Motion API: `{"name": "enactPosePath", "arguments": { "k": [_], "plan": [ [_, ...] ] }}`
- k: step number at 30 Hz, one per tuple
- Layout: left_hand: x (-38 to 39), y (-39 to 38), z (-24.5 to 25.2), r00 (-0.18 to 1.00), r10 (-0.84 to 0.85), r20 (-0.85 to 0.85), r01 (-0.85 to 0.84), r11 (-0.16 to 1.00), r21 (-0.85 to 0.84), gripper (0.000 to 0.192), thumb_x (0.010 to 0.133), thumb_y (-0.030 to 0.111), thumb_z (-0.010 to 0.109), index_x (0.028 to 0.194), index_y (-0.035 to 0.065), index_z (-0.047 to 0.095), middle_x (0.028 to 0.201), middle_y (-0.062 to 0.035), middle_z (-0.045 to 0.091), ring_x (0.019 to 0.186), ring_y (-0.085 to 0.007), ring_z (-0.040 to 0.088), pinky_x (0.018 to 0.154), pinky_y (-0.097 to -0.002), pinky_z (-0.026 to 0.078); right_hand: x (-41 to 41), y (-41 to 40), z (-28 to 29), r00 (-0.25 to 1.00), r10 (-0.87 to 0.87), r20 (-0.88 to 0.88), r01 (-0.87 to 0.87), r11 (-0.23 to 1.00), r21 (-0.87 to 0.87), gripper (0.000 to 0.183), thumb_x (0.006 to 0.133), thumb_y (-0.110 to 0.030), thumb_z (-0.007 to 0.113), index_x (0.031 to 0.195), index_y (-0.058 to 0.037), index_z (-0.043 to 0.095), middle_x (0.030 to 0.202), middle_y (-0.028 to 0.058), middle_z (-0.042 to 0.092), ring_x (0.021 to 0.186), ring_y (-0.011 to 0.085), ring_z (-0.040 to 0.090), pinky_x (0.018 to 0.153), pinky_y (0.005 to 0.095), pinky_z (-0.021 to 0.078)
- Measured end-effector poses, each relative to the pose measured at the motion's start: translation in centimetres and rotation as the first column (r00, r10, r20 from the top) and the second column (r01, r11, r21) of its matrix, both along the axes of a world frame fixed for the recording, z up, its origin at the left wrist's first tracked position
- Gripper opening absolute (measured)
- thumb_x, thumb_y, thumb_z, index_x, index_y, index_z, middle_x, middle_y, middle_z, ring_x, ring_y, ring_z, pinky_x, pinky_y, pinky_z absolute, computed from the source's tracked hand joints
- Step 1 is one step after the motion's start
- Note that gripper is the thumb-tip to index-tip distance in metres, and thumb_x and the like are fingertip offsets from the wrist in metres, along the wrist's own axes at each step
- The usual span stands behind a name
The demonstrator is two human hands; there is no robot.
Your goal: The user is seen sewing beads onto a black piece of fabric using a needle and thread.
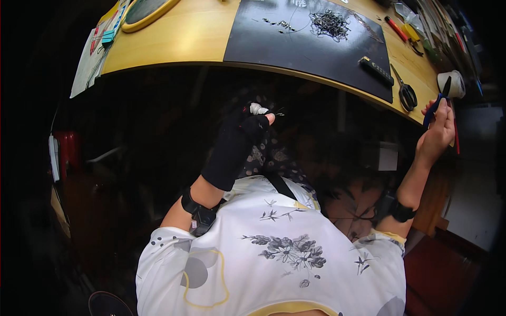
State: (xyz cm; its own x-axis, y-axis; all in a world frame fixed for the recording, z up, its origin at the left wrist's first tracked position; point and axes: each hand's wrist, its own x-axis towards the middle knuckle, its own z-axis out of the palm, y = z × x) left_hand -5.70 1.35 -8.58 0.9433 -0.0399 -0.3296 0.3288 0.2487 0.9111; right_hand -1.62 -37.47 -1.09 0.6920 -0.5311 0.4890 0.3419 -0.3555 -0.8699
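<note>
My left hand [253, 128], in a black fingerless glove, is held over my lap below the desk edge. White wrapping [259, 108] covers a finger of it. Between thumb and fingers it pinches some thin, shiny strands [280, 114], too small to name exactly. Out at the right end of the desk, my right hand [437, 124] grips a blue-handled tool [433, 110] with a dark pointed tip. That tip overlaps a white roll [454, 83] in the view; whether they touch I cannot tell.
On the desk's black mat [269, 47] lie a tangled dark pile of small wiry pieces [330, 24], shiny little metal parts [284, 25] and a remote control [375, 71]. Black-handled scissors [407, 94] rest beside it. A yellow-rimmed round object [136, 27] and a teal binder clip [107, 37] are left.
</note>
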Motion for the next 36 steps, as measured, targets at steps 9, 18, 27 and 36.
{"name": "enactPosePath", "arguments": {
  "k": [9, 18, 27, 36],
  "plan": [
    [0.0, -0.4, 0.2, 0.996, -0.066, 0.062, 0.059, 0.993, 0.099, 0.011, 0.088, 0.019, 0.071, 0.091, 0.0084, 0.067, 0.082, 0.0071, 0.059, 0.076, -0.0037, 0.052, 0.069, -0.0222, 0.041, -6.4, 15.6, -5.1, 0.852, 0.377, -0.362, -0.522, 0.643, -0.56, 0.016, 0.079, 0.0, 0.074, 0.093, 0.0025, 0.068, 0.113, 0.0139, 0.067, 0.095, 0.0309, 0.064, 0.082, 0.0364, 0.0485],
    [-0.4, 0.1, -0.4, 0.987, -0.089, 0.135, 0.07, 0.988, 0.14, 0.012, 0.087, 0.017, 0.072, 0.092, 0.0071, 0.066, 0.082, 0.0023, 0.063, 0.076, -0.0068, 0.055, 0.07, -0.0241, 0.043, -5.7, 17.3, -5.8, 0.866, 0.327, -0.379, -0.5, 0.543, -0.674, 0.013, 0.08, -0.004, 0.074, 0.086, 0.0024, 0.064, 0.113, 0.0154, 0.067, 0.097, 0.0338, 0.063, 0.083, 0.0395, 0.0483],
    [-0.5, 0.2, -1.0, 0.98, -0.045, 0.195, 0.028, 0.996, 0.086, 0.011, 0.089, 0.015, 0.071, 0.094, 0.0067, 0.066, 0.082, 0.0017, 0.063, 0.077, -0.0073, 0.057, 0.071, -0.0243, 0.045, -5.3, 17.6, -5.4, 0.855, 0.345, -0.388, -0.518, 0.519, -0.68, 0.013, 0.079, -0.003, 0.074, 0.085, 0.0028, 0.064, 0.111, 0.0155, 0.067, 0.092, 0.0334, 0.063, 0.08, 0.0396, 0.0484],
    [-0.6, 0.1, -0.7, 0.982, -0.059, 0.18, 0.046, 0.996, 0.078, 0.011, 0.088, 0.013, 0.073, 0.095, 0.0058, 0.067, 0.083, 0.0019, 0.064, 0.077, -0.0066, 0.058, 0.07, -0.0235, 0.046, -5.0, 17.9, -5.1, 0.846, 0.361, -0.391, -0.53, 0.501, -0.684, 0.013, 0.079, -0.003, 0.073, 0.085, 0.003, 0.064, 0.109, 0.0154, 0.067, 0.092, 0.0332, 0.063, 0.079, 0.0395, 0.0481]
  ]
}}
